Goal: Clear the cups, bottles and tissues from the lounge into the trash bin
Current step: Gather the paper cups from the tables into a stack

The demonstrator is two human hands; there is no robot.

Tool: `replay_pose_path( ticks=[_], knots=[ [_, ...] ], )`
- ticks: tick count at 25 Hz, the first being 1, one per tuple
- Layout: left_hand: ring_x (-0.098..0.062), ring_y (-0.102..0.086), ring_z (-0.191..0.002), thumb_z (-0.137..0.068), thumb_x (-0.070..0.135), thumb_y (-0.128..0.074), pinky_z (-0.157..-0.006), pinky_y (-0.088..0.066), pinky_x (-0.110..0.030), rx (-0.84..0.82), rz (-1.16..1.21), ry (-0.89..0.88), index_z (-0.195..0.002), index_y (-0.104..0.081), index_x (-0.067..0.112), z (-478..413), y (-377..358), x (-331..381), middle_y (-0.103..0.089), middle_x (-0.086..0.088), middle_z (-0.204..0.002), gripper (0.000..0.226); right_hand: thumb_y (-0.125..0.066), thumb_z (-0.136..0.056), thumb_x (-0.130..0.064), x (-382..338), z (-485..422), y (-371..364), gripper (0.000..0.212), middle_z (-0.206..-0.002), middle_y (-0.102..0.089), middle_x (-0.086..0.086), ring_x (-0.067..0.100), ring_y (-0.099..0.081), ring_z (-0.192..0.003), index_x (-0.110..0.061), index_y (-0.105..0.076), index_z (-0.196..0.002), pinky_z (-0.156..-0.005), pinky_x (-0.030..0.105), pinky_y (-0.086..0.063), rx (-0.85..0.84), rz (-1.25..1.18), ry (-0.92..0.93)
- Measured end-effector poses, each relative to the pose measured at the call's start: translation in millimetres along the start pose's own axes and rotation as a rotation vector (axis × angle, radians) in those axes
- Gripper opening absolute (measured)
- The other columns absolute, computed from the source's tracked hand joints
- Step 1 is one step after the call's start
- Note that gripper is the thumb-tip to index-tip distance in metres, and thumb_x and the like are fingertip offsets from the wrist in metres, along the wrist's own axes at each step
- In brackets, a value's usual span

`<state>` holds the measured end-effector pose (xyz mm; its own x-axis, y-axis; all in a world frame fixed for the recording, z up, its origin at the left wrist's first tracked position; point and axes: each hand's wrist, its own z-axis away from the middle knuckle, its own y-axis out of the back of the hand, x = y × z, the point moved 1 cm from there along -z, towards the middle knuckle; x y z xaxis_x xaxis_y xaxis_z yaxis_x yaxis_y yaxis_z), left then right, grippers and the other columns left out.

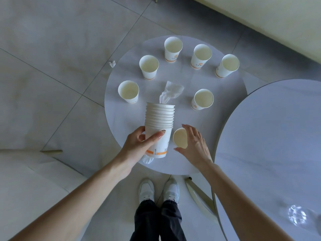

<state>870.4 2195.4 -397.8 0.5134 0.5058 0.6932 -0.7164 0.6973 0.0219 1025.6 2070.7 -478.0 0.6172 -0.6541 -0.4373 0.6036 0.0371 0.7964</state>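
Note:
My left hand [139, 145] grips a stack of several nested white paper cups [159, 126] with orange bands, held above the small round table [217, 136]; a tissue pokes out under the stack. My right hand [194, 145] curls round a single paper cup [180, 137] at the table's near edge, its mouth tipped toward the stack. Several more open cups stand on the table, such as one at the left [128, 91] and one at the right [202, 99]. A crumpled tissue [171, 92] lies in the middle, behind the stack.
A second crumpled tissue [112, 63] lies on the tiled floor left of the table. A larger round table [271, 145] overlaps at the right, with a clear plastic bottle [297, 215] on it. Pale sofas sit at the lower left and top right. My shoes stand below the table.

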Motion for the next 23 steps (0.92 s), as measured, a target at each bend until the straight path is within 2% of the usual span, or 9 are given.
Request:
replay_pose_path(
  ticks=[2, 4, 6, 9, 11, 13, 18, 21, 23],
  knots=[
    [-0.002, -0.069, -0.093, -0.079, 0.039, -0.071, -0.079, -0.052, -0.021, -0.012, -0.002, -0.001, -0.113, -0.063, 0.027, -0.4, -0.6, 1.3, -0.074, 0.009, -0.104, 0.037, -0.079, -0.075, -0.029, -2.4, -2.6, 3.3, 0.086, -0.146, -0.041, 0.010, 0.030, -0.046, -0.128, -0.013, -0.032, -0.146, -0.104, 0.037, -0.037, 0.029, -0.022, 0.003],
    [0.002, -0.069, -0.090, -0.080, 0.037, -0.071, -0.074, -0.051, -0.017, -0.025, -0.017, -0.004, -0.112, -0.063, 0.027, -1.4, -1.2, 4.2, -0.073, 0.009, -0.104, 0.035, -0.080, -0.074, -0.029, -6.9, -7.6, 23.6, 0.084, -0.138, -0.045, 0.013, 0.029, -0.048, -0.123, -0.011, -0.037, -0.144, -0.100, 0.031, -0.038, 0.187, -0.156, -0.070],
    [0.007, -0.068, -0.083, -0.082, 0.034, -0.071, -0.066, -0.050, -0.009, -0.034, -0.028, -0.015, -0.112, -0.063, 0.026, -1.9, -1.1, 8.0, -0.073, 0.011, -0.103, 0.033, -0.082, -0.072, -0.032, -12.8, -16.8, 60.9, 0.081, -0.131, -0.046, 0.011, 0.022, -0.050, -0.115, -0.013, -0.043, -0.141, -0.095, 0.022, -0.035, 0.366, -0.417, -0.215],
    [0.012, -0.066, -0.079, -0.083, 0.028, -0.072, -0.060, -0.046, -0.003, -0.050, -0.045, -0.047, -0.111, -0.063, 0.026, -4.0, -3.9, 13.6, -0.072, 0.011, -0.103, 0.029, -0.080, -0.065, -0.047, -25.5, -29.7, 126.4, 0.077, -0.122, -0.055, -0.001, 0.011, -0.055, -0.108, -0.018, -0.055, -0.132, -0.097, 0.027, -0.044, 0.444, -0.920, -0.284],
    [0.010, -0.067, -0.080, -0.082, 0.026, -0.074, -0.060, -0.046, -0.003, -0.059, -0.046, -0.059, -0.108, -0.063, 0.028, -5.5, -6.4, 17.0, -0.072, 0.010, -0.103, 0.028, -0.072, -0.068, -0.047, -43.0, -34.8, 161.0, 0.059, -0.104, -0.062, -0.007, 0.009, -0.058, -0.097, -0.015, -0.063, -0.117, -0.087, 0.027, -0.045, 0.380, -1.136, -0.189],
    [0.006, -0.068, -0.083, -0.076, 0.031, -0.080, -0.062, -0.048, -0.005, -0.075, -0.040, -0.068, -0.108, -0.064, 0.028, -7.6, -9.6, 19.1, -0.073, 0.009, -0.103, 0.036, -0.068, -0.072, -0.045, -62.0, -39.3, 178.0, 0.054, -0.098, -0.065, -0.012, 0.006, -0.060, -0.093, -0.021, -0.062, -0.120, -0.084, 0.027, -0.046, 0.287, -1.193, -0.113],
    [-0.003, -0.072, -0.084, -0.063, 0.036, -0.078, -0.066, -0.053, -0.011, -0.098, -0.018, -0.087, -0.109, -0.065, 0.027, -12.9, -15.7, 20.2, -0.076, 0.007, -0.100, 0.049, -0.066, -0.070, -0.044, -78.8, -43.9, 164.9, 0.074, -0.102, -0.070, -0.023, -0.012, -0.063, -0.092, -0.029, -0.045, -0.139, -0.085, 0.024, -0.043, 0.084, -1.034, -0.069],
    [0.000, -0.071, -0.083, -0.065, 0.033, -0.083, -0.063, -0.051, -0.009, -0.104, -0.036, -0.081, -0.108, -0.065, 0.029, -16.7, -16.4, 18.3, -0.076, 0.010, -0.096, 0.047, -0.069, -0.066, -0.042, -76.9, -44.4, 148.2, 0.074, -0.118, -0.067, -0.015, -0.001, -0.061, -0.107, -0.033, -0.047, -0.136, -0.084, 0.024, -0.042, -0.088, -0.956, -0.081],
    [0.003, -0.070, -0.082, -0.062, 0.036, -0.080, -0.062, -0.050, -0.008, -0.103, -0.041, -0.077, -0.104, -0.064, 0.033, -18.2, -16.8, 18.7, -0.075, 0.013, -0.093, 0.045, -0.070, -0.065, -0.038, -75.8, -42.6, 138.9, 0.076, -0.124, -0.065, -0.010, 0.005, -0.062, -0.109, -0.031, -0.045, -0.137, -0.085, 0.021, -0.043, -0.155, -0.941, -0.064]
  ],
)
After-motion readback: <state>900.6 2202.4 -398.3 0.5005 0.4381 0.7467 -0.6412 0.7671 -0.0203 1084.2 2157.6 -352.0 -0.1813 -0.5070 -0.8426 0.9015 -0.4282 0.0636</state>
